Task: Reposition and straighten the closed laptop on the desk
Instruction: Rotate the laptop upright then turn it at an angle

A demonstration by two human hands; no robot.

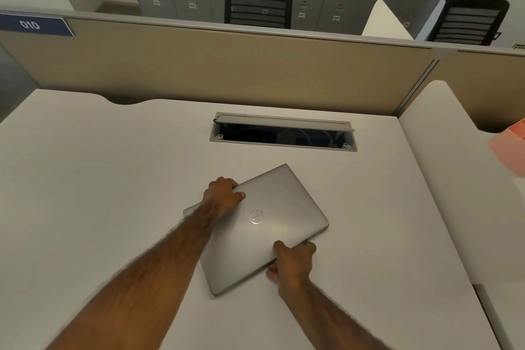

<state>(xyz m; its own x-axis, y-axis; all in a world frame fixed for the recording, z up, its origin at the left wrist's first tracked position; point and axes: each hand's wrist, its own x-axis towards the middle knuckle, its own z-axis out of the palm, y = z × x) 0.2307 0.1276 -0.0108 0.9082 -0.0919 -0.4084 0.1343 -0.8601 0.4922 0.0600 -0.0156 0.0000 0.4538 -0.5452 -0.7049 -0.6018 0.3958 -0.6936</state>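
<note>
Our left hand [224, 193] grips closed laptop [281, 219] far-left edge, right hand [294, 263] grips near-right edge; laptop skewed on desk [113, 179]. Open cable tray [282, 133] beyond, apart.

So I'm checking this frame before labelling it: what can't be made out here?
- Head view: laptop far-left corner and part of its left edge, covered by the left hand and forearm.
- Right hand fingers under the laptop's edge: hidden.
- Cable tray contents: too dark.
- Pink object: cut off by the right edge, blurred.
</note>
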